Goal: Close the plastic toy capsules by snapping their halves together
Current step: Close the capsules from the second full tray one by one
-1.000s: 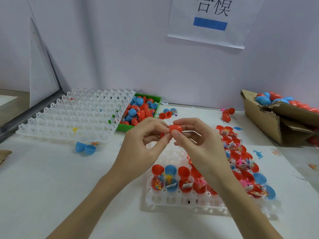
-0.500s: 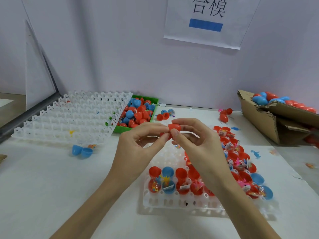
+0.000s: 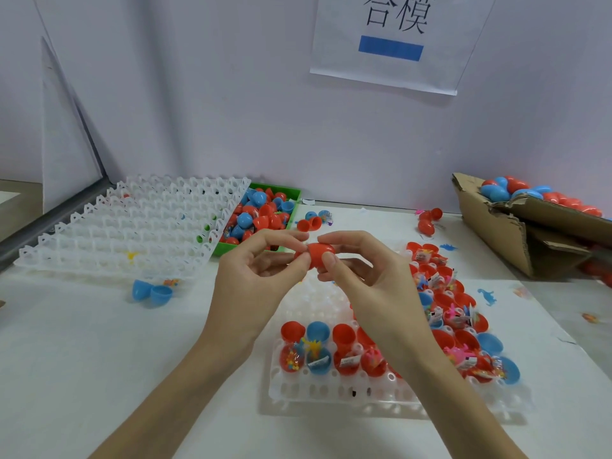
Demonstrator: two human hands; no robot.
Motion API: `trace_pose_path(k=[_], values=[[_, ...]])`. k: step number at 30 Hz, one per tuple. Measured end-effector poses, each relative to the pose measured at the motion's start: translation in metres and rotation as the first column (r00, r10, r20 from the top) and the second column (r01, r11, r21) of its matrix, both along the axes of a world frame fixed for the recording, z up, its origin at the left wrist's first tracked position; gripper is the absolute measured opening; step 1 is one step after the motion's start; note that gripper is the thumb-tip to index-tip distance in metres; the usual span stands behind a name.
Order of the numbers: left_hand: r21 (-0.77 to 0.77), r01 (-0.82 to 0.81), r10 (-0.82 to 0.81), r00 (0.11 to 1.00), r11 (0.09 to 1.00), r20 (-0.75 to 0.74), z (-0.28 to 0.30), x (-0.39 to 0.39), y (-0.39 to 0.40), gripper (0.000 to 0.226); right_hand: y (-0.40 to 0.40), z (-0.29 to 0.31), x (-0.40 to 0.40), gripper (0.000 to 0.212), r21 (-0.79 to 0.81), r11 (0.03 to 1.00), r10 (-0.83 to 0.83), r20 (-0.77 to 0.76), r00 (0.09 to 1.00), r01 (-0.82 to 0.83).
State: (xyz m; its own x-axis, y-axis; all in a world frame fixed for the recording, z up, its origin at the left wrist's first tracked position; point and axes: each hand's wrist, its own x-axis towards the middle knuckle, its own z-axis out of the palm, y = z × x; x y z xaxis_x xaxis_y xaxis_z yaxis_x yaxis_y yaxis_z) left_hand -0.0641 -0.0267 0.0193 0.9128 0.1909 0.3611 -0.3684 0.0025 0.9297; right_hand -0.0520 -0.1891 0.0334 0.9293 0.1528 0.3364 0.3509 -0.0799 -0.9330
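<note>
1. Far left: empty white cell tray [image 3: 132, 223] lies flat on the white table [image 3: 66, 359], w/ a few small bits in its cells.
2. Just in front of it: open blue capsule [image 3: 152, 291], two halves side by side on the table.
3. Behind, right of that tray: green bin [image 3: 291, 193] full of red & blue capsule halves.
4. Left hand [image 3: 255, 276]: thumb + fingertips pinch the left end of a red capsule [image 3: 318, 255], held in the air above the table, approx centre of view.
5. Right hand [image 3: 367, 279]: thumb + index finger pinch the right end of the same capsule; other fingers curled underneath. Can't tell if the halves are fully snapped.
6. Below the hands: second white tray [image 3: 331, 389] w/ rows of open red & blue capsules [image 3: 318, 346], toys in clear wrap in the lower halves.
7. Right of the hands: more open filled capsules on the tray's right part.
8. Far right: torn cardboard box [image 3: 496, 233] w/ closed red & blue capsules [image 3: 516, 188] on top.
9. Wall behind: paper sign [image 3: 390, 67] w/ a blue bar.
</note>
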Motion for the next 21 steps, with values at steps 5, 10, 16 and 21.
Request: trace_pose_path(k=[5, 10, 16, 21], values=[[0.005, -0.006, 0.006, 1.0, 1.0, -0.015, 0.0012, -0.0004, 0.0007, 0.018, 0.0008, 0.0002, -0.0014, 0.014, 0.058, 0.998, -0.008, -0.002, 1.0, 0.008], [0.297, -0.1, 0.053, 0.985, 0.95, 0.162, -0.0035, 0.0004, -0.001, 0.011, 0.0022, -0.004, -0.0004, 0.016, 0.047, 0.998, -0.048, 0.017, 0.999, 0.047], [0.081, -0.057, 0.056, 0.998, 0.995, 0.013, -0.0033, -0.0012, -0.0017, 0.017, 0.0005, -0.0029, 0.0009, 0.017, 0.017, 1.0, -0.016, 0.038, 0.999, 0.016], [-0.196, 0.02, -0.056, 0.983, 0.98, -0.178, 0.0012, 0.0021, 0.0035, 0.032, 0.0034, -0.005, -0.0007, 0.017, -0.027, 1.0, -0.01, 0.054, 0.999, 0.011]])
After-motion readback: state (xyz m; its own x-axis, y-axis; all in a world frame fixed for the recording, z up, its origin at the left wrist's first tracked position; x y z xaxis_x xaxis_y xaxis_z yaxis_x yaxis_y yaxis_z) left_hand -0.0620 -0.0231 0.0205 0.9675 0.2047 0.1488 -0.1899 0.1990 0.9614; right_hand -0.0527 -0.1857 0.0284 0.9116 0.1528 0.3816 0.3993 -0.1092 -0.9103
